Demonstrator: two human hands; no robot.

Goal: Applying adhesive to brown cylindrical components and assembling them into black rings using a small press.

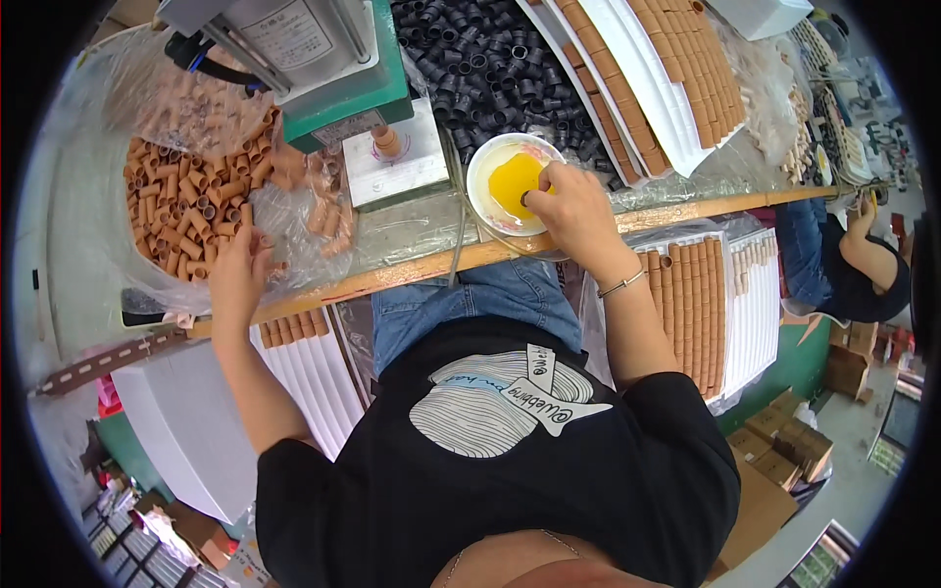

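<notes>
My right hand (580, 218) is over a small white bowl (480, 208) that holds yellow liquid (512, 184). Its fingers pinch a small black tubular piece (526, 198), mostly covered by the fingertips, at the liquid's edge. On the left, my left hand (238, 272) is at the near edge of a heap of tan tubes (186, 201). A single tan tube (246, 214) stands up between its thumb and fingertips. Between the hands, a press with a green head (348, 113) is above a metal block (431, 162), where a tan cylindrical piece (387, 143) sits.
Black tubular pieces (480, 64) are piled behind the bowl. White ridged trays (691, 118) with rows of tan tubes lie at the right, and another tray (725, 314) is below the wooden table edge (392, 278). Another person (863, 260) sits at far right.
</notes>
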